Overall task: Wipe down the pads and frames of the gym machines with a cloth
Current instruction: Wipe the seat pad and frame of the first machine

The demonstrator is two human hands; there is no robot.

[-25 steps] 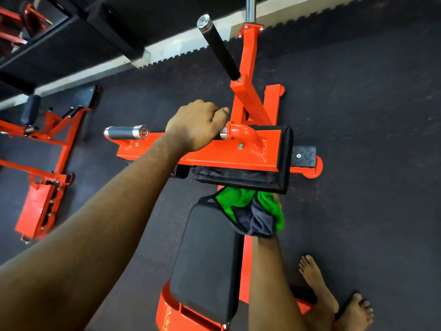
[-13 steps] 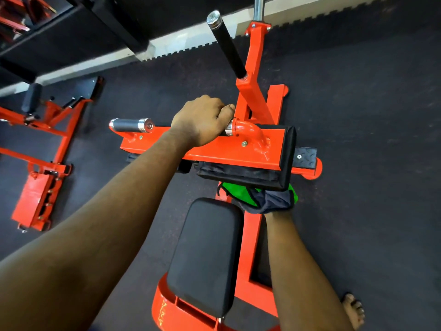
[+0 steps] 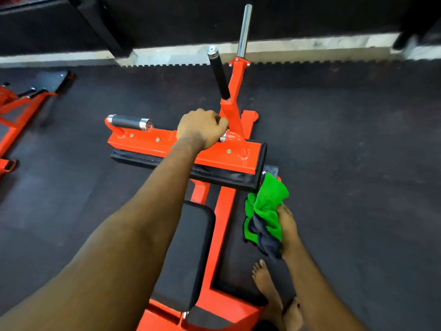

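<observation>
Beside the black pad (image 3: 214, 174), right grip (image 3: 288, 225) clenched on the green cloth (image 3: 267, 206); left grip (image 3: 202, 130) wrapped round a handle (image 3: 223, 139).

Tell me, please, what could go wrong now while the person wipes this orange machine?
1. The left hand grips a handle on the padded bar; if that bar can move and the grip slips, it might drop near the right hand.
2. The loose cloth may snag on the footplate.
3. The bare foot beside the frame could be bumped.
</observation>
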